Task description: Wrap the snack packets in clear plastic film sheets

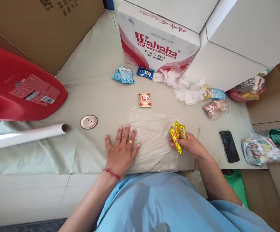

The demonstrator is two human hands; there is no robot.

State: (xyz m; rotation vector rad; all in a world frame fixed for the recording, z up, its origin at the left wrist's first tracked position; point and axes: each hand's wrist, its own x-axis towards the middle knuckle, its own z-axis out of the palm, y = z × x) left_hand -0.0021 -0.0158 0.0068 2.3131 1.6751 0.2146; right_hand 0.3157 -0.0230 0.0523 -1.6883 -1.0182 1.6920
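My left hand lies flat with its fingers spread, on the left edge of a sheet of clear plastic film. On the film's right side, my right hand is closed around yellow snack packets, at least two of them. Beyond the film sits a small cream-and-red wrapped snack. A round badge with a pin rests back-side up to the left of my left hand.
At the left are a red jug and a white roll. Blue packets, crumpled plastic and brown-pink packets lie before a Wahaha carton. A black phone and a bagged bundle are at the right.
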